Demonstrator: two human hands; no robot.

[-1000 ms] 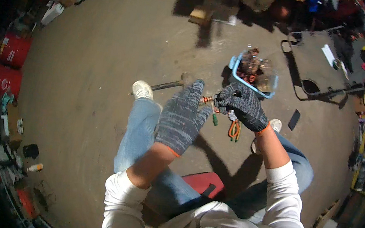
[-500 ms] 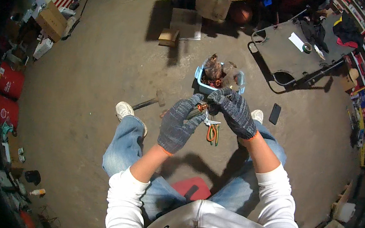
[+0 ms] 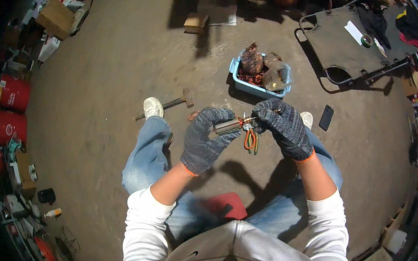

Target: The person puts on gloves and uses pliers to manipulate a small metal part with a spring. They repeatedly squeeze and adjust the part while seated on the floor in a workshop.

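My gloved left hand (image 3: 207, 139) is wrapped around a motor rotor (image 3: 228, 126), a grey metal cylinder with copper-coloured winding at its right end. At that end my gloved right hand (image 3: 283, 128) is closed, its fingertips pinching the thin tip or a strand there; which of the two is hard to make out. Below the rotor, on the floor between my feet, lie pliers (image 3: 251, 140) with orange and green handles, partly covered by my hands. Just beyond them stands a light blue tub (image 3: 258, 91) holding reddish copper scraps and filled clear bags.
A hammer (image 3: 174, 102) lies on the floor by my left shoe, with a small copper-coloured piece near its head. To the right are a phone (image 3: 326, 117) and a low folding cot (image 3: 347, 48) with tape and clothing on it. Red drums (image 3: 13, 92) line the left side.
My right hand has drawn slightly away from the left, so more of the rotor shows between them. The view has shifted, and the tub now sits clear of my hands.
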